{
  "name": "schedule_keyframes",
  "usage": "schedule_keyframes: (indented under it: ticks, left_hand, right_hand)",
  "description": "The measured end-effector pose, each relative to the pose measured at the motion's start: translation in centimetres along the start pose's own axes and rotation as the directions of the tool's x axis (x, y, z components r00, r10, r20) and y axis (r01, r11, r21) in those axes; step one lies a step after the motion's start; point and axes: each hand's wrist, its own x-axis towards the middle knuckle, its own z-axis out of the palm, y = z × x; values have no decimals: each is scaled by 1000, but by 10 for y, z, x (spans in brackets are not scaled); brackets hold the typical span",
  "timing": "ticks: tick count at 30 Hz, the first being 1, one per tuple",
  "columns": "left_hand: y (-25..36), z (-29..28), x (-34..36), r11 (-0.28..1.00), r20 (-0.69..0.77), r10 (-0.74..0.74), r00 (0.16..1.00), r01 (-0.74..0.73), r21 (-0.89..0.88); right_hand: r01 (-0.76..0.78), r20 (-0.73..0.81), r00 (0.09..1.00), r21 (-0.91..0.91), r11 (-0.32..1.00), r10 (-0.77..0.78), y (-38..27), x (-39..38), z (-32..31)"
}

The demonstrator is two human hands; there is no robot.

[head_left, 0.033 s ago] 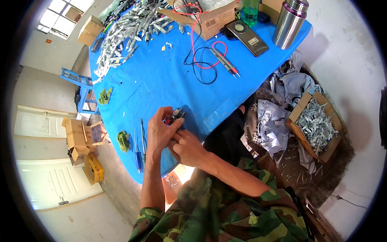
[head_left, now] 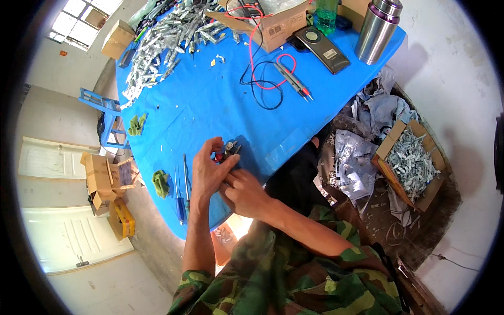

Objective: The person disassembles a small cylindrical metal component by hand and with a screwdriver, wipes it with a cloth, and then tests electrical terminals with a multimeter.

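Over the near edge of the blue-covered table, my two hands meet. My left hand point(head_left: 209, 169) is closed around a small dark-grey part with a red bit point(head_left: 231, 149), its thumb pressed along the part's near side. Just below and to the right, my right hand point(head_left: 244, 193) is curled with its fingertips tucked under the left palm; whatever they grip is hidden. Left of my left wrist lie a blue-handled screwdriver point(head_left: 180, 209) and a second slim-shafted tool point(head_left: 185, 170). A crumpled green cloth point(head_left: 160, 184) lies beside them.
A heap of silvery pen-like parts point(head_left: 163, 50) covers the table's far left. Multimeter probes point(head_left: 294, 84) with red and black leads, a dark phone-like device point(head_left: 321, 50) and a steel flask point(head_left: 377, 34) stand or lie far right. A carton of silvery pieces point(head_left: 412, 163) sits right, below table level.
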Motion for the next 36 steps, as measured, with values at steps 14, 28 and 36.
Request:
schedule_keyframes:
  ticks: [14, 28, 36]
  left_hand:
    - [-32, -28, -56, 936, -45, 43, 998, -25, 351]
    - [-46, -27, -43, 954, 21, 129, 991, -130, 270]
    - [-30, -18, -34, 955, 14, 190, 982, -188, 229]
  right_hand:
    - [-188, -255, 959, -246, 951, 123, 27, 20, -63]
    - [-165, -186, 975, -231, 959, 123, 49, 39, -50]
    - [-214, -244, 954, -136, 967, 177, 54, 43, -61]
